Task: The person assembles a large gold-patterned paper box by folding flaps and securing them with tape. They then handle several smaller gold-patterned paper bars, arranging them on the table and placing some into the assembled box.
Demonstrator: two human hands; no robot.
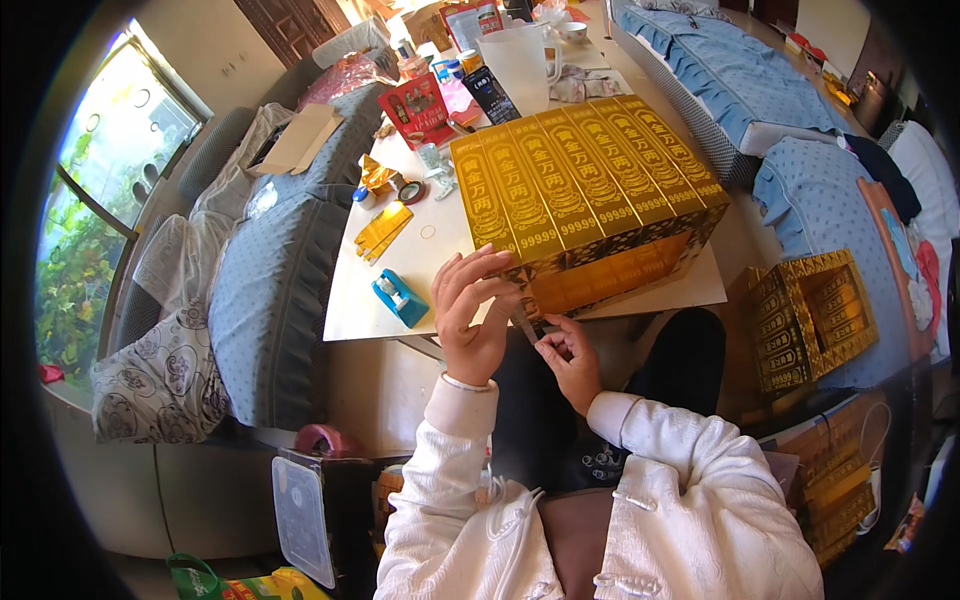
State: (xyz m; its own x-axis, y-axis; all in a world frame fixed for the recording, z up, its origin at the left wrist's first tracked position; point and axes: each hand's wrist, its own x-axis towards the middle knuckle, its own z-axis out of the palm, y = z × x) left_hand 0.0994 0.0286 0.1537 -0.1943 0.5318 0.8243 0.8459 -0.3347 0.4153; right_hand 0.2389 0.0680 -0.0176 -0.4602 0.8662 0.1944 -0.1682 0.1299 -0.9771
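Observation:
On the white table stands a large gold box (577, 165) made of joined printed cardboard strips, hollow on the side that faces me. My left hand (474, 315) is at its near left corner, fingers bent, with a clear strip like adhesive tape by the thumb. My right hand (571, 356) pinches the lower end of that strip just below the corner. Left of the box lies a blue tape dispenser (400, 298). Beyond it are folded gold paper strips (384, 231) and a dark roll of tape (411, 193).
A red pouch (417, 112), a black phone-like slab (490, 94) and a plastic jug (519, 69) crowd the table's far part. A smaller gold box (814, 319) rests on the blue-covered seat at right. Another covered sofa (259, 300) runs along the left.

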